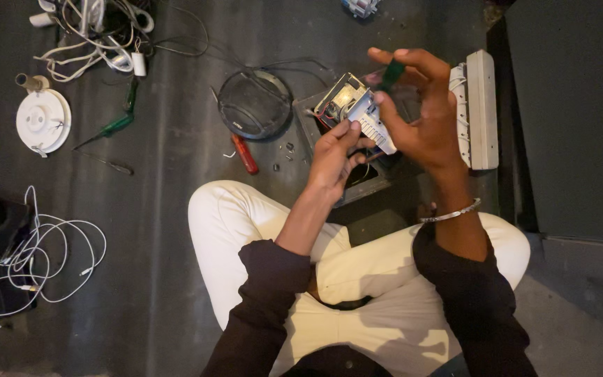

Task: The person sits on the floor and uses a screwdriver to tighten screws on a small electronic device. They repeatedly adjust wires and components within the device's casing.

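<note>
left hand (335, 155) pinching small circuit module (357, 112) above lap | right hand (423, 115) closed on green-handled screwdriver (390, 74) (tip hidden, probably at module) | risk: tip slips, module drops onto loose screws (284, 155)

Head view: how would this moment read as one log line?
left hand: holds small electrical unit | right hand: grips green-handled screwdriver at unit | floor: red screwdriver

Left hand (334, 155) raised, fingers pinched; right hand (423, 115) raised, grip curled.
</note>
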